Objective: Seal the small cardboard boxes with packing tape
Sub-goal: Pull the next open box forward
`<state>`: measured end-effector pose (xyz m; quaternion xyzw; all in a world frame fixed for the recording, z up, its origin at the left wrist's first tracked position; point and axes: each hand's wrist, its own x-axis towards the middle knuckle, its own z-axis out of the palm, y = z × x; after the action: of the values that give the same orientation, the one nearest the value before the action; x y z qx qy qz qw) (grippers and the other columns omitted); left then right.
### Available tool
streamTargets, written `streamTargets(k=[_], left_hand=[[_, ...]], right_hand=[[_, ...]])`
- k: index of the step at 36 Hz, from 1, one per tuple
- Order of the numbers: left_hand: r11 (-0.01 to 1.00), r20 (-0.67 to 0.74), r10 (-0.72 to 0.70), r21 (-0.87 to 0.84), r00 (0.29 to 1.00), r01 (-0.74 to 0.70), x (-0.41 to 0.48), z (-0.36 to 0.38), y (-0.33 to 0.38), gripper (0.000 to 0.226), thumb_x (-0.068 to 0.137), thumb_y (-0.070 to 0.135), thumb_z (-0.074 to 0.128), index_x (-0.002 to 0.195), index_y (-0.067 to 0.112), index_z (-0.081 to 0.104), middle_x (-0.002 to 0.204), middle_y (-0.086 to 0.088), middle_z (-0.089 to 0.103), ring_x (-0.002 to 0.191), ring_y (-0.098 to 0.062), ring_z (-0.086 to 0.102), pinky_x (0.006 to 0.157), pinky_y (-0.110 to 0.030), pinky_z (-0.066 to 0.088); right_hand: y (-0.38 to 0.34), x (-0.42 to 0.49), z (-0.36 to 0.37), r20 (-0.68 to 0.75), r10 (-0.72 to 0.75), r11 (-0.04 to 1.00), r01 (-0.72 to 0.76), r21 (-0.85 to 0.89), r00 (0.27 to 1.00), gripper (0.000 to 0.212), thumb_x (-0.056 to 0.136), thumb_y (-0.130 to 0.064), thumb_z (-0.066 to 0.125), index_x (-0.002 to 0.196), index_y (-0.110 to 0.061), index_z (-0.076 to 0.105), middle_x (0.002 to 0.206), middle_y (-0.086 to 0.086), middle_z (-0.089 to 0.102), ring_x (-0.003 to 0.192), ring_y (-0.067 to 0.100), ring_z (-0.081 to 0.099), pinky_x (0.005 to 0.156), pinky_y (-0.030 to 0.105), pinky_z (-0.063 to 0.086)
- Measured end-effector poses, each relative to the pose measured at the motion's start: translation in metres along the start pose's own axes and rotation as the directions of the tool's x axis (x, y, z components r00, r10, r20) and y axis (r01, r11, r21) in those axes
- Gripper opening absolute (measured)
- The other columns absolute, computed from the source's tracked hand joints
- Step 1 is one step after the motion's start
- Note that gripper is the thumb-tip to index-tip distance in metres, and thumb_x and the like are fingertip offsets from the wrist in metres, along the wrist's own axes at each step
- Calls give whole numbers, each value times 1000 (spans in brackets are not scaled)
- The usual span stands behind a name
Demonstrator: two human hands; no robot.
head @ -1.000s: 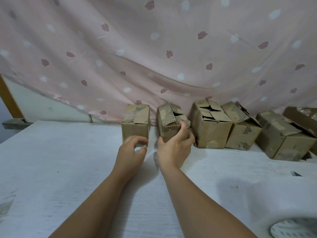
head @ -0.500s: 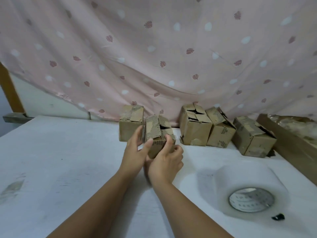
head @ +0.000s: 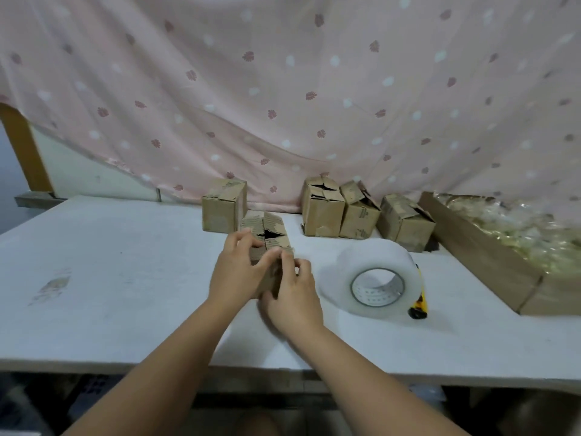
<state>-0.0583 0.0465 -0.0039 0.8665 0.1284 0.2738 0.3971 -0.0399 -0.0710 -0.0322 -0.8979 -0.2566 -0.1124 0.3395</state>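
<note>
While both hands clasp it, the held box stands on the white table just left of the tape roll, close to it but not touching. Its worn top flaps are folded down, with a ragged dark gap where they meet. Left hand: fingers curled round the side of the box farther from the tape roll, thumb pressed at the near top edge. Right hand: fingers curled against the near corner on the side facing the tape roll, gripping the cardboard. Tape roll: wide, clear, white-cored, lying on its side on the table with the core opening toward the camera. Yellow-and-black tool: on the table, touching the tape roll's right edge and partly hidden by it. Row of three boxes: behind the tape roll, flaps rumpled and partly open. Single box: behind and well left of the tape roll, flaps down. Large carton: right of the tape roll, open-topped, holding crinkled clear plastic. Pink cloth: hanging behind the tape roll, printed with leaves and pale dots.
</note>
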Motion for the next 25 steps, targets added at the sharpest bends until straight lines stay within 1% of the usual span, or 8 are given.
streamTargets(k=[4,8,11,13,18,20,22,25], left_hand=[[976,41,17,215,999,-25,-17,-7,17,43,92,50,53,127,25,50,131,0,39,100,-24,58,80,-31,45],[909,113,35,410,993,-78,-26,-9,26,54,96,52,39,146,35,31,134,-9,35,109,-30,54,91,-38,45],[754,177,-24,650,984,-99,-26,-8,31,63,90,70,22,146,42,24,138,-13,32,130,-31,36,111,-54,18],[697,215,-59,708,975,-114,-27,-8,37,73,82,80,13,143,44,27,141,-15,29,136,-34,26,111,-62,1],[774,274,9,607,962,-180,-25,-3,43,76,86,75,23,140,25,41,158,-7,6,147,-29,-2,116,-53,13],[778,304,51,585,951,-229,-24,0,41,77,88,71,26,140,17,39,159,-5,14,147,-27,7,115,-49,20],[801,306,52,555,951,-223,-25,2,41,69,91,67,32,134,13,41,147,-7,38,139,-27,27,111,-46,27],[812,272,74,541,959,-216,-28,3,46,56,93,61,39,122,14,47,128,-5,51,125,-24,39,105,-42,31]], right_hand=[[4,-18,-19,3,-20,993,19,117,1000,69,92,-18,53,149,-36,19,139,1,38,122,22,46,92,32,45],[12,-31,-34,-181,-172,980,187,71,968,53,88,-10,53,138,-25,43,123,1,53,110,19,52,90,33,49],[24,-32,-43,-398,-350,936,326,-130,848,44,78,-12,57,120,-22,49,110,2,49,93,20,50,71,31,52],[33,-31,-52,-477,-382,924,325,-199,792,41,77,-14,58,116,-21,50,112,3,42,94,19,44,70,29,48],[53,-30,-73,-628,-214,972,98,-214,749,41,78,-17,53,118,-26,47,124,7,35,111,25,39,89,45,42],[64,-31,-79,-668,-119,984,-3,-179,734,51,75,-11,59,121,-25,45,132,11,34,118,29,36,94,54,37],[75,-32,-85,-674,13,990,-106,-97,739,65,72,-5,66,129,-25,41,141,15,32,125,32,31,99,59,32],[88,-35,-94,-561,290,956,-211,203,775,75,81,-8,68,143,-26,31,150,11,28,134,31,28,106,49,33]])
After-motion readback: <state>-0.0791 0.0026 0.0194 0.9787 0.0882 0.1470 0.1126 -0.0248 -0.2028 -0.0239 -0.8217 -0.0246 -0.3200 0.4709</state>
